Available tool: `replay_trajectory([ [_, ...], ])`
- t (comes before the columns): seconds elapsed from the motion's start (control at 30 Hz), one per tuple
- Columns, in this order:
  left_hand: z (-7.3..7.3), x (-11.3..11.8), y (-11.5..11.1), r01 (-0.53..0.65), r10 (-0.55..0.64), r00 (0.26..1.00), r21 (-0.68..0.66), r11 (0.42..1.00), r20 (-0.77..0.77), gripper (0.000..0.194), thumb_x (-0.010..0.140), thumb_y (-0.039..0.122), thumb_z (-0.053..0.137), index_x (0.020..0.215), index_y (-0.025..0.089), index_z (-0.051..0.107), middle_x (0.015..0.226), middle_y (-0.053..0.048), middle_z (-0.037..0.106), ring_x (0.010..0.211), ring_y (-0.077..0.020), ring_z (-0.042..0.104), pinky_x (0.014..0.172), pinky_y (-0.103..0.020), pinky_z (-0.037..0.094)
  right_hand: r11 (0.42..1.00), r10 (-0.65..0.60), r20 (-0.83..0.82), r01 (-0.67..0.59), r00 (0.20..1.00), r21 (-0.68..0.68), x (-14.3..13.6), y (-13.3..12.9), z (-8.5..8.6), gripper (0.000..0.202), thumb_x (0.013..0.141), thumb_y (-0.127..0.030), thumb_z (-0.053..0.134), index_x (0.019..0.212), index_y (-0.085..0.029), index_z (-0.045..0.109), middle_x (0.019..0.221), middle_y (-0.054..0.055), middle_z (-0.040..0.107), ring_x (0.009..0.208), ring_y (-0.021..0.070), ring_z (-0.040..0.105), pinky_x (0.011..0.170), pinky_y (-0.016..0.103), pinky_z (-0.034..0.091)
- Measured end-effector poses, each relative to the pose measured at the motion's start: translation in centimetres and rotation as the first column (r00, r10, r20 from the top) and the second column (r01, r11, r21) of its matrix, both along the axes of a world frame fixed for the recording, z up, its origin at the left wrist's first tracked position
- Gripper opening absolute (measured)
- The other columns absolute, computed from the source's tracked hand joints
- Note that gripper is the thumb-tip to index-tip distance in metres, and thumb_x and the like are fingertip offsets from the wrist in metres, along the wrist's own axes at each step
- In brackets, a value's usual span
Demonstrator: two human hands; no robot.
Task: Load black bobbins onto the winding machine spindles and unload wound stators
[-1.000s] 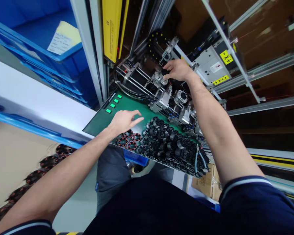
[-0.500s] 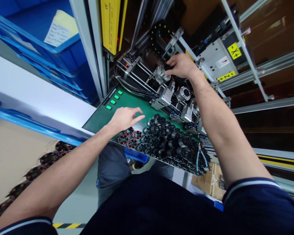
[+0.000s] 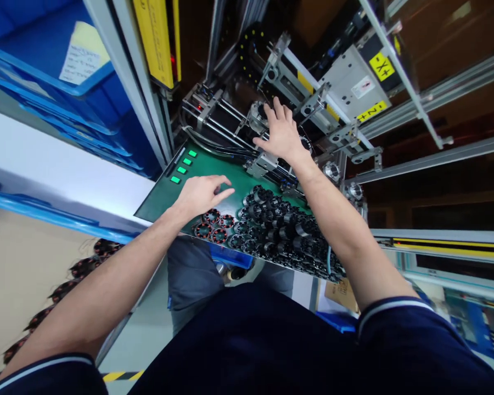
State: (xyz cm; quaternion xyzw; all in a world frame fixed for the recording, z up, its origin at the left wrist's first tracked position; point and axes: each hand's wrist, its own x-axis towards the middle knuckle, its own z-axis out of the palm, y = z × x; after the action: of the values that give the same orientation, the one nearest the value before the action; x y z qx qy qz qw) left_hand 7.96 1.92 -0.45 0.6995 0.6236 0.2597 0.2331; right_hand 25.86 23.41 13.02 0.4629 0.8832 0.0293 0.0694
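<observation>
Factory machinery fills the upper half of the frame, and a green surface (image 3: 214, 175) slopes through the middle of it. Toward the lower centre of that surface lies a heap of black wound stator parts (image 3: 280, 230), with a few red-and-black ones (image 3: 214, 226) at its left edge. They look small, rigid and fairly dense for their size, with fine windings that could be scratched, so the outer ring seems the safest place to grip one. The left hand (image 3: 201, 193) hovers just beside the red-and-black ones, fingers loosely curled and forefinger out, grasping nothing. The right hand (image 3: 280, 134) lies spread flat, fingers splayed and released, over a metal fixture (image 3: 258, 115) at the upper centre, touching or nearly touching it; whether anything sits under the palm I cannot tell.

Four lit green buttons (image 3: 183, 163) run along the surface's left edge. Behind the fixture stand guide rods, black cables and a grey actuator block with yellow axis labels (image 3: 381, 67). A yellow light-curtain post (image 3: 154, 38) rises at the upper left, beside stacked blue bins (image 3: 66, 99) with a paper slip (image 3: 80, 52). More stators lie on the floor at the lower left.
</observation>
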Motion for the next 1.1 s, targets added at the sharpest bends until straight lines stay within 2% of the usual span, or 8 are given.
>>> replay_trajectory([
  [0.17, -0.3, -0.1, 0.0, 0.009, -0.014, 0.999, 0.129, 0.992, 0.035, 0.057, 0.113, 0.068, 0.06, 0.14, 0.025, 0.086, 0.122, -0.011, 0.083, 0.11, -0.0321, 0.081, 0.09, -0.041, 0.06, 0.999, -0.032, -0.045, 0.032, 0.998, 0.012, 5.5, -10.0, 3.2, 0.042, 0.118, -0.047, 0.065, 0.146, -0.017, 0.076, 0.146, 0.015, 0.071, 0.139, 0.0333, 0.057, 0.121, 0.049, 0.043],
  [0.23, -0.2, 0.4, -0.1, 0.066, -0.075, 0.997, 0.215, 0.974, 0.034, 0.057, 0.114, 0.067, 0.062, 0.143, 0.025, 0.086, 0.133, -0.014, 0.079, 0.125, -0.0343, 0.076, 0.107, -0.046, 0.062, 0.995, -0.053, 0.027, 0.055, 0.998, -0.086, 8.7, -14.4, 2.0, 0.033, 0.116, -0.047, 0.07, 0.125, -0.02, 0.086, 0.13, 0.014, 0.077, 0.131, 0.0345, 0.062, 0.115, 0.05, 0.044],
  [0.37, 0.7, 3.9, -0.5, 0.24, -0.219, 0.97, 0.287, 0.927, -0.104, 0.048, 0.114, 0.061, 0.068, 0.142, 0.029, 0.09, 0.158, -0.018, 0.072, 0.143, -0.0405, 0.065, 0.125, -0.059, 0.055, 0.968, -0.062, 0.135, 0.093, 0.989, -0.233, 12.8, -19.5, -2.3, 0.031, 0.109, -0.037, 0.078, 0.124, -0.014, 0.091, 0.13, 0.02, 0.079, 0.135, 0.0401, 0.064, 0.115, 0.052, 0.043],
  [0.57, 2.2, 10.8, -1.1, 0.315, -0.262, 0.909, 0.124, 0.941, -0.325, 0.022, 0.105, 0.033, 0.084, 0.122, 0.023, 0.094, 0.161, -0.02, 0.072, 0.157, -0.0467, 0.058, 0.132, -0.065, 0.051, 0.963, -0.052, 0.133, 0.085, 0.99, -0.255, 13.1, -19.4, -3.8, 0.029, 0.109, -0.017, 0.066, 0.123, -0.004, 0.087, 0.134, 0.025, 0.079, 0.139, 0.0387, 0.065, 0.125, 0.054, 0.042],
  [0.73, 4.0, 11.8, -1.5, 0.254, -0.189, 0.92, 0.156, 0.955, -0.344, 0.015, 0.105, 0.033, 0.085, 0.112, 0.024, 0.094, 0.161, -0.017, 0.075, 0.154, -0.0465, 0.06, 0.125, -0.066, 0.056, 0.973, -0.028, -0.051, 0.016, 0.998, -0.231, 14.6, -19.4, -1.1, 0.02, 0.108, -0.018, 0.071, 0.112, -0.008, 0.088, 0.144, 0.025, 0.074, 0.144, 0.041, 0.061, 0.124, 0.055, 0.047],
  [0.87, 6.6, 12.1, -1.5, 0.076, -0.06, 0.996, 0.266, 0.961, -0.069, 0.023, 0.107, 0.042, 0.083, 0.12, 0.023, 0.086, 0.135, -0.015, 0.086, 0.13, -0.0379, 0.074, 0.116, -0.058, 0.062, 0.983, -0.087, -0.312, 0.03, 0.946, -0.181, 20.1, -19.4, 1.9, 0.021, 0.114, -0.031, 0.072, 0.121, -0.013, 0.081, 0.169, 0.022, 0.059, 0.151, 0.0369, 0.059, 0.127, 0.052, 0.053],
  [1.0, 10.6, 14.4, 1.0, -0.009, -0.059, 0.977, 0.317, 0.948, 0.204, 0.07, 0.091, 0.05, 0.097, 0.151, 0.022, 0.074, 0.129, -0.01, 0.087, 0.118, -0.0315, 0.081, 0.111, -0.049, 0.065, 0.963, -0.247, -0.662, 0.106, 0.707, -0.246, 27.5, -17.7, 5.0, 0.054, 0.107, -0.054, 0.079, 0.142, -0.016, 0.066, 0.134, 0.016, 0.076, 0.091, 0.0204, 0.076, 0.084, 0.037, 0.068],
  [1.1, 13.3, 17.2, 5.0, 0.039, -0.115, 0.976, 0.367, 0.929, 0.186, 0.057, 0.09, 0.051, 0.097, 0.139, 0.025, 0.084, 0.122, -0.008, 0.088, 0.114, -0.0304, 0.08, 0.108, -0.047, 0.065, 0.957, -0.278, -0.851, 0.202, 0.447, -0.207, 32.4, -14.8, 6.4, 0.091, 0.08, -0.063, 0.097, 0.153, -0.017, 0.068, 0.121, 0.012, 0.082, 0.075, 0.0198, 0.074, 0.075, 0.037, 0.067],
])
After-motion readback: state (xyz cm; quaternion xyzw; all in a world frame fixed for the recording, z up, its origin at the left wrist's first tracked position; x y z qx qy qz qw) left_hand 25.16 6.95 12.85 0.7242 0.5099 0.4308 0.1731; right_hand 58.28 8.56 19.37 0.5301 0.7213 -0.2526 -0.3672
